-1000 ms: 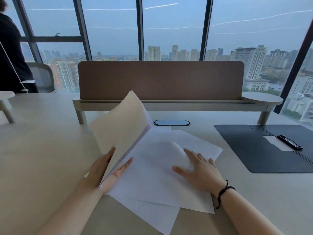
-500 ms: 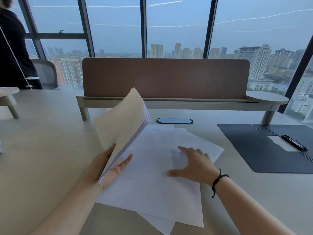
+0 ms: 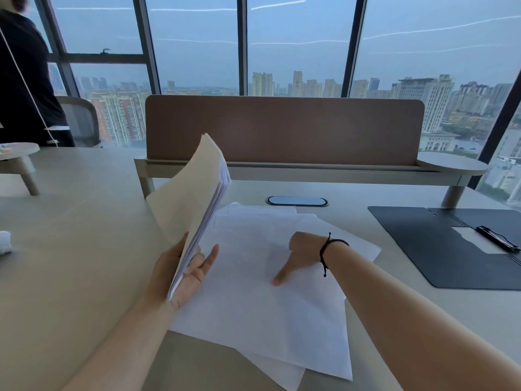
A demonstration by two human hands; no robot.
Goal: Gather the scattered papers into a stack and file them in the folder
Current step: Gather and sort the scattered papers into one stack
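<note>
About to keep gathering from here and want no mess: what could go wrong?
1. The stack stands tilted in the left hand, gripped only at its lower edge; sheets may fan out.
2. The right hand presses overlapping loose sheets; dragging could crease them.

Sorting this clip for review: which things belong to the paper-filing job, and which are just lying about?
Job: stack of papers held in left hand; loose sheets under right hand; open dark folder.

Lying about: white crumpled thing, desk divider, chair.
</note>
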